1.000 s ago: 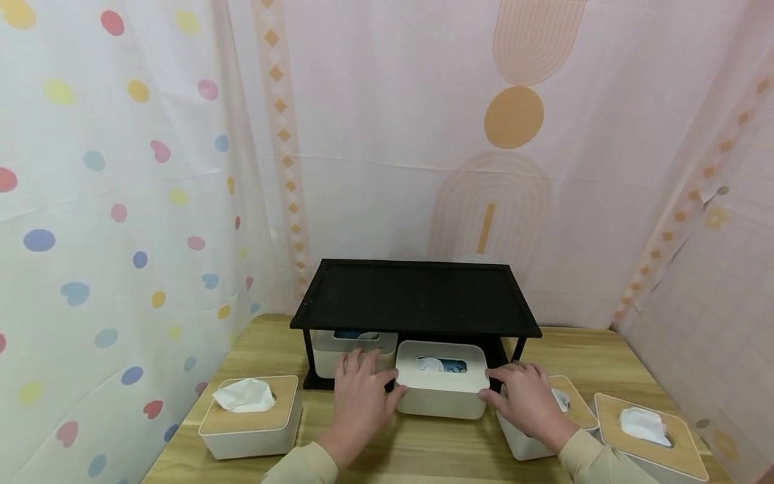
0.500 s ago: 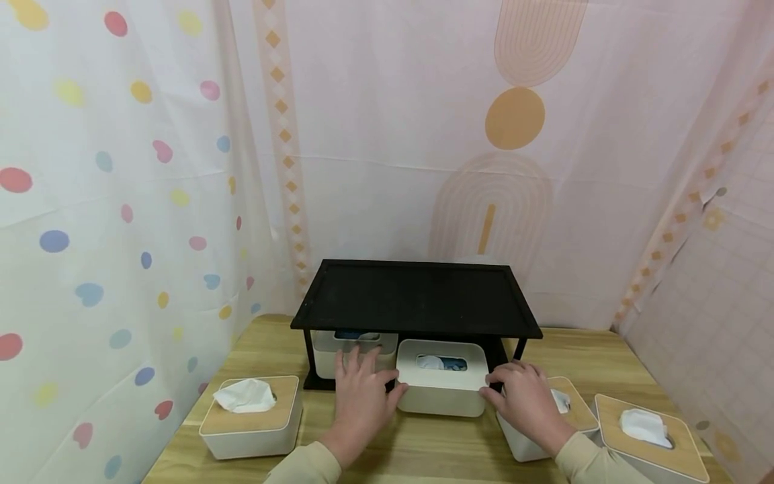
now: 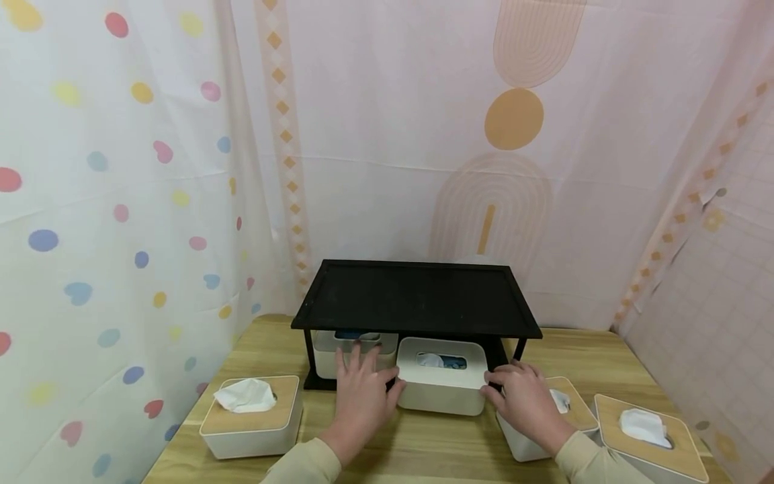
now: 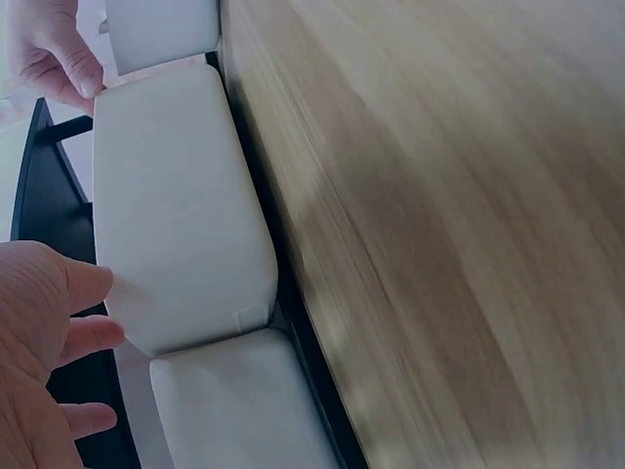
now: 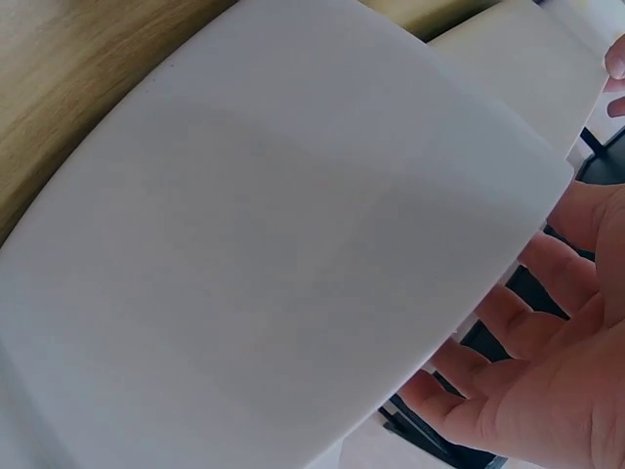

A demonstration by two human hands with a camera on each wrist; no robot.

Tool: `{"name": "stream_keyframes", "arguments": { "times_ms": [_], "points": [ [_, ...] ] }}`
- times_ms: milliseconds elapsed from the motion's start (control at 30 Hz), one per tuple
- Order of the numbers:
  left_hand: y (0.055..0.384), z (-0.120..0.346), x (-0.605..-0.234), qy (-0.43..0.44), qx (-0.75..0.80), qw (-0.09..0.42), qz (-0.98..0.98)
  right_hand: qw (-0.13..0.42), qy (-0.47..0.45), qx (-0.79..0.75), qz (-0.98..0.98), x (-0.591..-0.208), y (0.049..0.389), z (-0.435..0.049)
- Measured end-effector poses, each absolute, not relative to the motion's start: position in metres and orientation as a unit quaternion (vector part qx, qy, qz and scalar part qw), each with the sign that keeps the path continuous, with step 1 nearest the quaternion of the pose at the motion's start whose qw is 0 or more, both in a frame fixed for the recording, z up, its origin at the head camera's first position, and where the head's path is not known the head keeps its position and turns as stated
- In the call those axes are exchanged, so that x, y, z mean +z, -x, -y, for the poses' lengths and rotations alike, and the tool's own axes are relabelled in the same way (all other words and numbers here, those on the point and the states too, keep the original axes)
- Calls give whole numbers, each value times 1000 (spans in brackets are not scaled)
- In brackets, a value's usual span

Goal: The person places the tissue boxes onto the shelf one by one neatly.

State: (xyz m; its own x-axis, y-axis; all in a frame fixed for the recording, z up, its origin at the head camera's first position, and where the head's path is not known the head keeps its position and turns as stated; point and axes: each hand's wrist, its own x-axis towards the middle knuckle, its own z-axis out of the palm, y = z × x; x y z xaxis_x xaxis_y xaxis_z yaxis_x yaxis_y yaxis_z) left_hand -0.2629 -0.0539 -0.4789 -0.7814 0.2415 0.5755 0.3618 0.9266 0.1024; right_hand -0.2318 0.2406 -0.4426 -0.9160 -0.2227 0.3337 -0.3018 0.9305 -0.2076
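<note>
A white tissue box (image 3: 441,396) with an oval slot in its lid stands at the front of a black two-tier rack (image 3: 417,296), its back part under the top shelf. My left hand (image 3: 361,403) touches its left side with thumb and forefinger, the other fingers spread in front of a second white box (image 3: 326,365) inside the rack. At the opposite side, my right hand (image 3: 525,396) presses thumb and fingertips to the right edge. The left wrist view shows the box's plain front (image 4: 181,215) between both hands.
On the wooden table (image 3: 363,464), a tissue box with a wood-look lid (image 3: 248,423) stands at the left. Two similar boxes are at the right, one beneath my right forearm (image 3: 577,407) and one farther out (image 3: 653,437). Patterned curtains (image 3: 387,202) hang behind.
The white box between my hands has slid slightly back, deeper into the rack. Both hands keep nearly the same place and contact; the boxes around have not moved.
</note>
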Motion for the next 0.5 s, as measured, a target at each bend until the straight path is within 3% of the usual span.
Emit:
{"name": "stream_keyframes", "arguments": {
  "times_ms": [267,500],
  "points": [
    [270,54,-480,163,-98,320,928,173,-136,122,968,-443,238,-240],
    [272,52,-479,164,-98,290,938,191,-138,128,963,-442,242,-242]
  ]
}}
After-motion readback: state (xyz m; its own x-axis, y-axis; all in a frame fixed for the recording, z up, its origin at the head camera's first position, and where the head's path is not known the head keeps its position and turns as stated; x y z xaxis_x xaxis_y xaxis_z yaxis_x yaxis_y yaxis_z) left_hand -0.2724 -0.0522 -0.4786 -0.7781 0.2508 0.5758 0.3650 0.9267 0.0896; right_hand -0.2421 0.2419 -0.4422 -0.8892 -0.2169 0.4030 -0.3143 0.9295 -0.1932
